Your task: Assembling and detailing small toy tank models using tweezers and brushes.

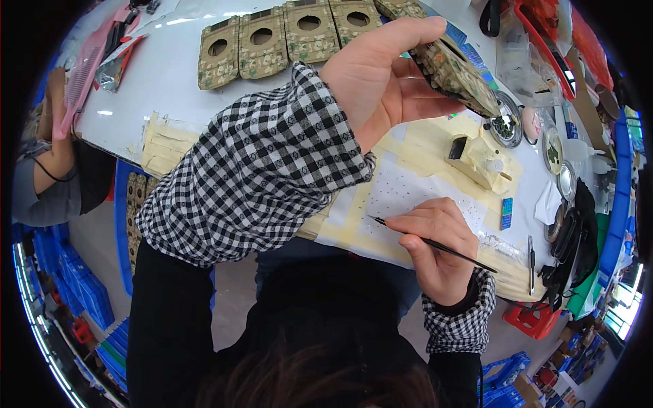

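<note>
The white table [166, 71], which has pale yellow tape [425, 141] over its near part, carries a row of camouflage-patterned shells [297, 44] at the far side, a speckled white paper [394, 187] before the person, and, toward the right, a yellowish boxy piece [479, 166], a round tin [515, 117], a small blue packet [507, 214] and a black pen [531, 265].

A head-worn fisheye looks steeply down on the worktable [166, 78] from close above.

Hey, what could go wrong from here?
Your left hand holds the camouflage-patterned piece raised; if it slips, it could fall and get damaged. Your right hand, with the thin dark tool, is at the white sheet; a nudge might scatter the small dark specks there, if they're loose.
</note>
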The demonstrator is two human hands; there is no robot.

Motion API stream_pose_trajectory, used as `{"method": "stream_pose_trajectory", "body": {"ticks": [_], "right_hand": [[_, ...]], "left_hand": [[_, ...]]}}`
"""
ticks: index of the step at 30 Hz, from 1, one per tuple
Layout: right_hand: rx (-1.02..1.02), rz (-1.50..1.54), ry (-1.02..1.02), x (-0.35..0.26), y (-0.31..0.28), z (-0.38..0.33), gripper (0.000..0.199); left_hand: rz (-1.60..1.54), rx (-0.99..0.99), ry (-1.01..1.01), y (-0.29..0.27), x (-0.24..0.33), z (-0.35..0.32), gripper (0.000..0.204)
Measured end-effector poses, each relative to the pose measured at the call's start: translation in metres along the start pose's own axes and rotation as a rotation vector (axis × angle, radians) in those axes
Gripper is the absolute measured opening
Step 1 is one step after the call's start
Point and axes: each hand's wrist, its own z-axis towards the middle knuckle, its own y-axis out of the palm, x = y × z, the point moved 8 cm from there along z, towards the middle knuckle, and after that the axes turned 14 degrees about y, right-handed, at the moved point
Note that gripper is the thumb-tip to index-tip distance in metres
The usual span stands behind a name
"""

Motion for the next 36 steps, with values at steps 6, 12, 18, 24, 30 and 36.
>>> {"method": "stream_pose_trajectory", "body": {"ticks": [6, 12, 18, 24, 30, 36], "right_hand": [[0.0, 0.037, 0.021, 0.0016, -0.003, -0.0002, 0.017], [0.014, 0.02, 0.034, 0.0028, -0.003, 0.0, 0.017], [0.008, 0.013, 0.027, 0.0035, -0.0007, 0.0007, 0.017], [0.007, 0.015, 0.017, 0.0025, -0.0003, 0.0006, 0.017], [0.004, 0.023, 0.032, 0.0028, -0.0013, 0.0008, 0.017], [0.009, 0.026, 0.029, 0.0035, -0.0016, 0.0008, 0.016]], "left_hand": [[0.008, 0.01, 0.001, 0.0003, 0.0016, -0.0007, 0.033], [0.018, 0.004, -0.024, -0.0002, -0.0011, -0.0005, 0.034], [0.01, 0.006, -0.001, 0.0001, 0.0003, -0.0006, 0.034], [0.022, 0.011, -0.011, -0.0002, 0.0008, -0.0016, 0.034], [0.013, -0.017, -0.016, 0.0024, 0.0001, -0.0015, 0.035], [0.016, -0.026, -0.02, 0.0007, -0.0013, -0.0001, 0.035]]}}
